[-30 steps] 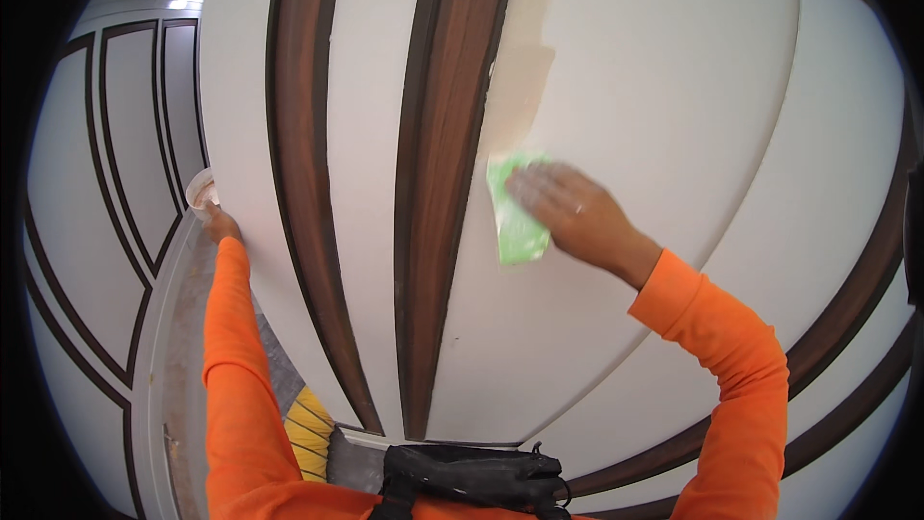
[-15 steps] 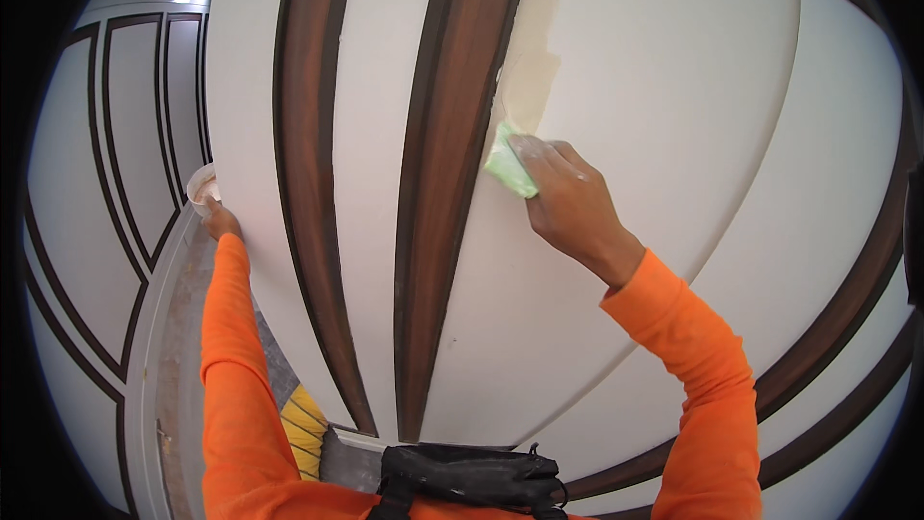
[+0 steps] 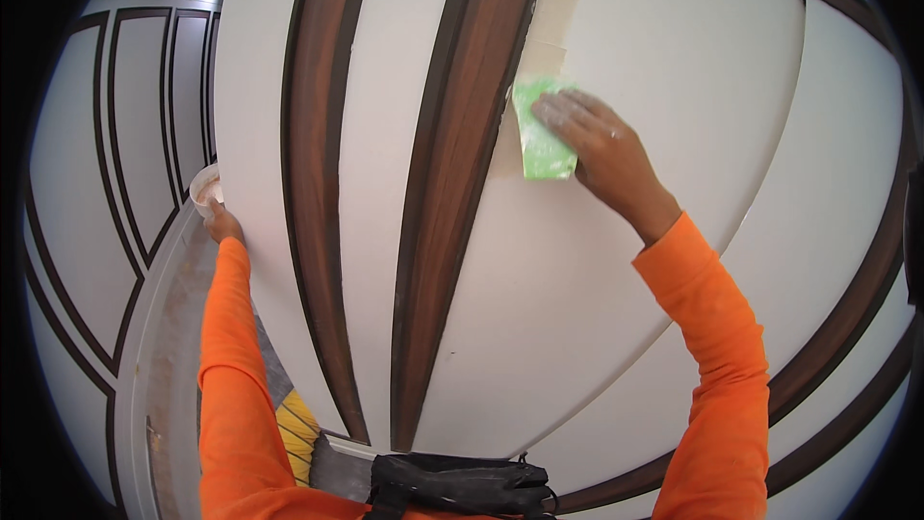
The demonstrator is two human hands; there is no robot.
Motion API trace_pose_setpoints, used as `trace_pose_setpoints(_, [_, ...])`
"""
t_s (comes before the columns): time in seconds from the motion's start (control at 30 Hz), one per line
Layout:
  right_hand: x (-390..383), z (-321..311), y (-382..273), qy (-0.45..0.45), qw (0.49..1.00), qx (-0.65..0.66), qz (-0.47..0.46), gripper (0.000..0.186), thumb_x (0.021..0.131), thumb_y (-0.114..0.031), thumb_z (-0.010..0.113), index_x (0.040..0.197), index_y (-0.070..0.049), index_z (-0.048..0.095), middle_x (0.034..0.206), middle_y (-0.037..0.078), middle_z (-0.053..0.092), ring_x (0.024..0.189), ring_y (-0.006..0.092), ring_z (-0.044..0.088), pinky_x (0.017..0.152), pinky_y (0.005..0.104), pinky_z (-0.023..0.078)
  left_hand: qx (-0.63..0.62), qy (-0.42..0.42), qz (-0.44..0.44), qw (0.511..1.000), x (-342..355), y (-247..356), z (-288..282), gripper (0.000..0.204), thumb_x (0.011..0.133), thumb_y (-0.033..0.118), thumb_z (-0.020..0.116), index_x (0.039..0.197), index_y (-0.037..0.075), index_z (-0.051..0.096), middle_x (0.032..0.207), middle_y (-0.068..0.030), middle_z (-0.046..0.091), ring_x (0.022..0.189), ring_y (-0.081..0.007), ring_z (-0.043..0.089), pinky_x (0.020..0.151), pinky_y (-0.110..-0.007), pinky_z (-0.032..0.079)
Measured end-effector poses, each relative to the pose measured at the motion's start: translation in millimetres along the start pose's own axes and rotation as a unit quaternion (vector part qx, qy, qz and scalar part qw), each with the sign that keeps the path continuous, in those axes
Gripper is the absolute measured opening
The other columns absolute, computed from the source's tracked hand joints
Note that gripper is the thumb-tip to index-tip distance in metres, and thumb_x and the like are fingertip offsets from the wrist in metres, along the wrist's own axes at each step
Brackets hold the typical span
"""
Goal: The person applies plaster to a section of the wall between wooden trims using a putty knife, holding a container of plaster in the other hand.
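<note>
My right hand (image 3: 608, 146) presses a flat light-green filler spreader (image 3: 545, 156), smeared with white, against the white wall panel (image 3: 664, 67). The spreader's left edge lies along a dark brown wooden trim strip (image 3: 472, 116). Above it a beige band of filler (image 3: 556, 14) runs up the panel beside the trim. White residue coats my fingers. Out at the far left, my left hand (image 3: 224, 223) grips a white tub (image 3: 204, 183) by its near side. Pale paste shows inside the tub, and the wall's edge hides part of it.
Another brown trim strip (image 3: 318, 173) runs down the wall to the left. A second panelled wall (image 3: 72, 221) stands beyond a narrow floor strip (image 3: 178, 347). Low down are a yellow bundle (image 3: 295, 433) and a black bag (image 3: 457, 481) at my waist.
My right hand has moved up and slightly right with the spreader, which now lies flatter and shows more of its face. The left hand still holds the tub in nearly the same place.
</note>
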State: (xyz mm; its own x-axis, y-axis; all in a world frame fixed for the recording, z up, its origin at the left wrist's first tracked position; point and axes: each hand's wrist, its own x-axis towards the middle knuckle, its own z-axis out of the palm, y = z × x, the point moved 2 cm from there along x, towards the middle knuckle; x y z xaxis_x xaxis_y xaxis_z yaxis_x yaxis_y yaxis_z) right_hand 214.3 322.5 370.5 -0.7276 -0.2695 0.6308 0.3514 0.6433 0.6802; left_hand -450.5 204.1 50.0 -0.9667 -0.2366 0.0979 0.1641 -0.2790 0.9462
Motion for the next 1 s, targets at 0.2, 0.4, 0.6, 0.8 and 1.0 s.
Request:
trace_pose_setpoints(0.2, [-39.3,7.2,-42.6,-0.061,0.994,0.078,-0.048,0.056,0.078,0.012,0.061,0.129,-0.009,0.067,0.128,0.009,0.069,0.121,0.0289,0.065,0.107,0.0405,0.053,0.048,0.028,-0.013,0.998,10.5,-2.0,-2.1,0.087,0.097,0.063,0.052,0.129,-0.018,0.054,0.127,-0.0353,0.064,0.118,-0.0454,0.064,0.103,-0.047,0.05])
trace_pose_setpoints(0.4, [30.8,-29.1,34.3,0.065,0.997,-0.008,0.034,0.054,0.08,0.013,0.062,0.129,-0.011,0.068,0.13,0.005,0.07,0.124,0.0291,0.063,0.102,0.0401,0.056,0.033,-0.013,-0.007,0.999,1.5,-0.1,0.3,0.089,0.098,0.063,0.051,0.131,-0.02,0.053,0.129,-0.0352,0.063,0.119,-0.0449,0.064,0.103,-0.046,0.05])
trace_pose_setpoints(0.6, [53.5,-25.8,50.6,0.057,0.998,-0.016,0.012,0.051,0.082,0.01,0.062,0.129,-0.01,0.067,0.131,0.006,0.069,0.126,0.0292,0.062,0.103,0.0405,0.056,0.032,0.021,0.001,0.999,-1.0,8.6,-4.3,0.09,0.098,0.063,0.05,0.131,-0.021,0.052,0.131,-0.0359,0.062,0.122,-0.0458,0.062,0.106,-0.046,0.048])
trace_pose_setpoints(0.8, [-11.7,9.3,-11.7,0.01,1.0,0.022,-0.015,0.057,0.078,0.012,0.061,0.131,-0.008,0.066,0.132,0.01,0.068,0.126,0.0305,0.062,0.111,0.0418,0.049,0.05,0.016,-0.022,0.998,-13.2,12.9,-6.3,0.091,0.097,0.064,0.05,0.129,-0.021,0.053,0.13,-0.0366,0.062,0.123,-0.0467,0.061,0.107,-0.046,0.047])
trace_pose_setpoints(1.0, [-103.8,45.8,-110.4,-0.119,0.983,0.12,-0.069,0.04,0.091,-0.005,0.057,0.13,-0.001,0.064,0.132,0.016,0.066,0.125,0.0338,0.062,0.113,0.0477,0.047,0.05,0.011,-0.025,0.998,-13.6,16.7,-2.7,0.091,0.098,0.064,0.049,0.128,-0.021,0.054,0.13,-0.037,0.061,0.123,-0.0466,0.061,0.107,-0.046,0.047])
